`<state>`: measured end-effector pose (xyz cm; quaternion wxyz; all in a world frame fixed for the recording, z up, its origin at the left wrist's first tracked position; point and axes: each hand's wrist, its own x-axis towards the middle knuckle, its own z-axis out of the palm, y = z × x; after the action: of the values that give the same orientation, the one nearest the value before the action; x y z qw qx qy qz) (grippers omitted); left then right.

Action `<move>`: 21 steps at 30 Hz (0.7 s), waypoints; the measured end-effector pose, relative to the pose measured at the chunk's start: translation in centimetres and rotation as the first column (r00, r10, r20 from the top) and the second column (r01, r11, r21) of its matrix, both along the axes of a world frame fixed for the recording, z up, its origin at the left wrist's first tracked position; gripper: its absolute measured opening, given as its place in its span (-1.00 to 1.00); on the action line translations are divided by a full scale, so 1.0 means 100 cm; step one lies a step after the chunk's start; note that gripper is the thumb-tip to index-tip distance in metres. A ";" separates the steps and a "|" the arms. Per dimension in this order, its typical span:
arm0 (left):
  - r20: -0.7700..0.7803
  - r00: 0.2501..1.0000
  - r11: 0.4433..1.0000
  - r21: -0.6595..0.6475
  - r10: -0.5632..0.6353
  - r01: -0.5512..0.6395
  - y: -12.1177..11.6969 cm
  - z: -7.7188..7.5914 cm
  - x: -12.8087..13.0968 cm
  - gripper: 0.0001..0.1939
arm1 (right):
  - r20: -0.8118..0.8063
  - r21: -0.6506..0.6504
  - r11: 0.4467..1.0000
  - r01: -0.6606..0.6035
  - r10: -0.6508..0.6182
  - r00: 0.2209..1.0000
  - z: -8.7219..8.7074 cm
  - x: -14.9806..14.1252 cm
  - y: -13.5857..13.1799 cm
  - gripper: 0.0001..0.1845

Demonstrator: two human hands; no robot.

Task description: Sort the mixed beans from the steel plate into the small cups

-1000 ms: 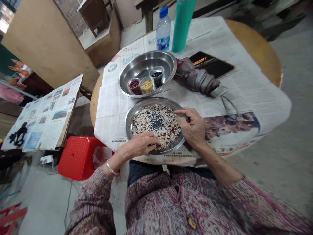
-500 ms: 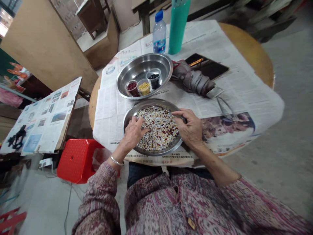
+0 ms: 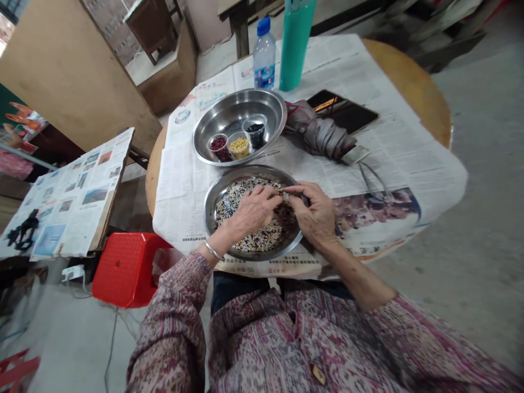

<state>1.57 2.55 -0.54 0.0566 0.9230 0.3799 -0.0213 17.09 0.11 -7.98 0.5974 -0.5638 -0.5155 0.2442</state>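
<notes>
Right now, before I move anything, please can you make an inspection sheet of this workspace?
surface: round table covered with newspaper
job's things: steel plate of mixed grains with a dark heap; steel basin holding a red cup, yellow cup and black cup
hands: left hand on the grains; right hand at the plate's rim, beside the heap
clutter: water bottle, green flask, folded umbrella, dark tablet
cables: thin cable on the floor, near a power strip
surroundings: red stool, paper-covered board, concrete floor
</notes>
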 end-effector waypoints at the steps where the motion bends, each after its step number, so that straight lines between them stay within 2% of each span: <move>1: -0.019 0.999 0.999 0.004 0.037 -0.037 0.004 0.001 -0.004 -0.72 | -0.001 -0.006 1.000 0.000 0.000 1.000 0.000 0.000 0.000 -0.81; 4: -0.043 0.978 0.978 -0.014 0.206 -0.206 0.003 0.006 -0.024 -0.70 | -0.003 -0.025 1.000 0.004 -0.004 1.000 0.001 0.000 0.000 -0.81; 7: -0.058 0.944 0.944 -0.033 0.325 -0.328 -0.015 0.016 -0.047 -0.72 | -0.002 -0.029 1.000 0.004 -0.004 1.000 0.002 0.000 -0.001 -0.81; 10: -0.052 0.953 0.940 -0.160 0.297 -0.302 -0.042 0.026 -0.060 -0.86 | -0.008 -0.030 1.000 0.004 -0.004 1.000 0.003 0.000 -0.001 -0.81; 14: 0.006 0.990 0.950 -0.284 0.141 -0.133 -0.063 0.025 -0.049 -0.67 | -0.014 -0.023 1.000 0.012 -0.012 1.000 0.002 -0.001 -0.001 -0.80; 18: 0.006 0.998 0.979 -0.194 0.061 -0.059 -0.048 0.010 -0.021 -0.68 | -0.005 -0.003 1.000 0.008 -0.008 1.000 -0.001 0.000 -0.001 -0.79; 21: 0.040 0.989 0.986 -0.085 0.144 -0.141 -0.023 0.002 -0.010 -0.69 | 0.009 -0.007 1.000 0.012 -0.012 1.000 -0.002 0.000 0.000 -0.80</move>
<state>0.60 0.28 -0.32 0.1045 0.8906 0.4424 -0.0116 17.10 0.08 -8.16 0.5944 -0.5701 -0.5139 0.2400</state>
